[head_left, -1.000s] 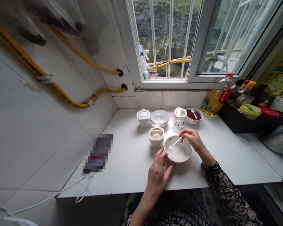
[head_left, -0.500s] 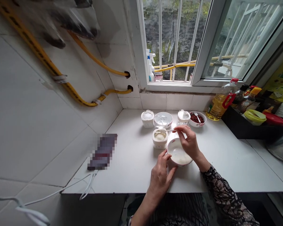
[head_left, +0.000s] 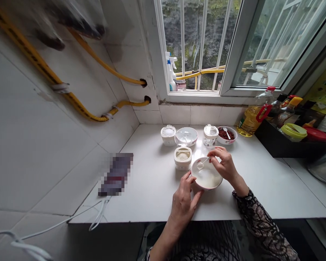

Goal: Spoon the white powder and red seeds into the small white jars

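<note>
A white bowl [head_left: 206, 176] with pale contents stands near the counter's front edge. My left hand [head_left: 183, 199] grips its left rim and side between thumb and fingers. Above the bowl's far right rim, my right hand [head_left: 225, 165] pinches the handle of a small white spoon [head_left: 200, 165], whose head, with whitish stuff in it, hangs over the inside of the bowl. Just left of the bowl is an open white container [head_left: 183, 158] holding pale powder.
Behind stand a lidded white jar [head_left: 168, 135], a bowl with a clear look [head_left: 187, 136], a clear jar [head_left: 211, 135] and a bowl of dark red bits [head_left: 226, 135]. An oil bottle [head_left: 249, 119] and a black rack [head_left: 277, 141] are at right, a blurred dark object [head_left: 116, 174] at left.
My right hand has moved the spoon from over the powder container to over the bowl, shifting right and slightly down. My left hand stays on the bowl. The view has shifted slightly.
</note>
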### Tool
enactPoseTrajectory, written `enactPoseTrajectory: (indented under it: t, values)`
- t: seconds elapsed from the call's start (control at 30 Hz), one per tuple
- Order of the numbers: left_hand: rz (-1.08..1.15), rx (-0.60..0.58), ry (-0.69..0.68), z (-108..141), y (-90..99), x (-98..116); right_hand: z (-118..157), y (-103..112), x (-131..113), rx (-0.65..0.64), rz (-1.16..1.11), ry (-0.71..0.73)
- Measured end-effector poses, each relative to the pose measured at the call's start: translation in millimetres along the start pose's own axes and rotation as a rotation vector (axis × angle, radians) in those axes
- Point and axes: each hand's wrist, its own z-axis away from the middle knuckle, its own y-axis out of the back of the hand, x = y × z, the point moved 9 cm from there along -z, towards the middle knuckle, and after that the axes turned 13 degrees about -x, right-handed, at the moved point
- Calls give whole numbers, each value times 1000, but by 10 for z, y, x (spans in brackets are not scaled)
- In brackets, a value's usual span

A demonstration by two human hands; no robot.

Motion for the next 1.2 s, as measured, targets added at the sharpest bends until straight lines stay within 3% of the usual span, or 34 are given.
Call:
enactPoseTrajectory:
  t: [0.1,0.2,0.5,0.97,1.2]
  values:
    - [11,8,-10,0,8,6,-3,-220,9,-179,0,18]
    - [6,10,-10,-3,15,14,0,-353,-9,-272,-98,3]
    - [10,9,-2,-3,12,5,40,-138,308,-83,-381,-343]
    - [5,3,5,-1,-4,-6,77,-189,412,-64,-425,-435]
    - [14,-2,-1,-7,-1,-4,108,-207,554,-42,-641,-522]
